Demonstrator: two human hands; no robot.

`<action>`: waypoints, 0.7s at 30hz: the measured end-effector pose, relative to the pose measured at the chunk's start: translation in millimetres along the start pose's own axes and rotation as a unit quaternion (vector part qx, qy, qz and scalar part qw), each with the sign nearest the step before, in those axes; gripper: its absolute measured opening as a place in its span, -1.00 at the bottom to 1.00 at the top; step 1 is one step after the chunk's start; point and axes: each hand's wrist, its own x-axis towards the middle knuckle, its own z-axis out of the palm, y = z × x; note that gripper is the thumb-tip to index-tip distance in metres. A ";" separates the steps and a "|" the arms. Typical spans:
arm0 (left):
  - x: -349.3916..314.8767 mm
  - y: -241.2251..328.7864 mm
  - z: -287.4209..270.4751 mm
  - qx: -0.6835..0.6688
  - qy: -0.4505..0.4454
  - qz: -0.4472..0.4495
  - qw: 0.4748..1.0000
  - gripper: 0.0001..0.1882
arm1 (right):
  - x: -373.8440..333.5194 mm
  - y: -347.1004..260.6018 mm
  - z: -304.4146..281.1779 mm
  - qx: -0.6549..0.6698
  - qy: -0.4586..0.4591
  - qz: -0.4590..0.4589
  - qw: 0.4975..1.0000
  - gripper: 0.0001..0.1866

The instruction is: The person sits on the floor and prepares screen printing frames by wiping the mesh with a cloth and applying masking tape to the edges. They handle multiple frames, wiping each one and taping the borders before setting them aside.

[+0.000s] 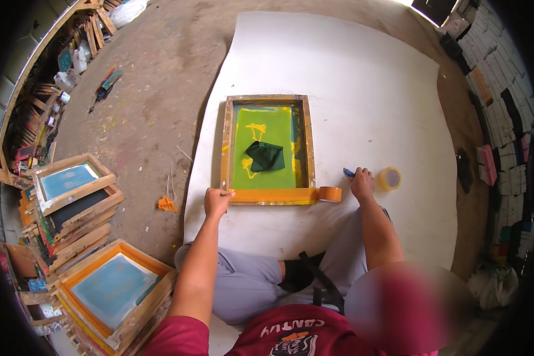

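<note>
A wooden screen-printing frame (pixel 224 142) with green mesh and yellow marks lies on a white sheet. Bunched on the mesh is a dark green cloth (pixel 268 157). Orange tape (pixel 273 195) stretches along the frame's near side, with its roll (pixel 330 194) still attached at the right corner. At the near left corner, my left hand (pixel 217 202) pinches the tape's end. My right hand (pixel 363 183), fingers closed, is on a small blue tool (pixel 349 172) whose exact kind I cannot make out. Just right of that hand sits a roll of clear yellowish tape (pixel 390 178).
Stacked wooden screen frames (pixel 80 178) stand at the left, and another frame with blue mesh (pixel 115 291) lies nearer. A crumpled orange scrap (pixel 167 204) is on the floor. Shelves with bottles line the far left; white stacks (pixel 495 89) line the right.
</note>
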 end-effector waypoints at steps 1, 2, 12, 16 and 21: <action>2.6 -1.9 2.9 0.002 0.008 0.017 1.000 -0.69 | -3.2 5.7 5.9 -0.005 0.021 -0.010 1.000 -0.71; 5.2 -9.5 7.1 0.005 0.016 0.031 0.999 -0.68 | -7.4 4.1 8.3 -0.008 0.040 -0.021 0.999 -0.73; 18.1 -23.7 12.4 -0.028 -0.039 -0.045 0.998 -0.67 | -68.8 -71.1 -18.9 0.443 0.014 0.077 0.893 -0.72; 14.8 -11.7 14.9 -0.006 -0.008 0.010 1.000 -0.68 | -105.3 -104.7 -24.4 0.453 -0.061 0.078 0.886 -0.73; 16.8 -25.4 11.7 -0.005 0.001 0.015 1.000 -0.71 | -135.9 -126.0 -18.1 0.294 0.012 -0.060 0.954 -0.43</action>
